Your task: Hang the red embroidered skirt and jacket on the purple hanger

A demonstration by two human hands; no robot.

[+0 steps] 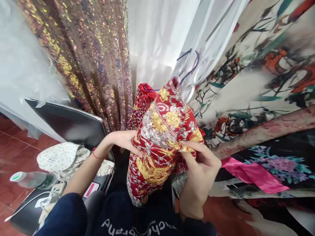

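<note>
A red garment (157, 164) with gold and silver embroidery stands upright before my chest, on a thin purple hanger (197, 60) whose hook sticks out at the top. My left hand (128, 141) grips the garment's left side, the thumb on the front and the other fingers hidden behind the cloth. On the right side, my right hand (200, 160) pinches a gold-embroidered edge between thumb and fingers. Part of the red fabric hangs behind, to the upper left.
A sequined curtain-like cloth (98, 59) hangs at the back left, beside white sheer fabric (159, 32). Floral cloth (246, 72) fills the right side. On the left are a black chair (71, 121), a white dotted cap (59, 157) and a plastic bottle (31, 179).
</note>
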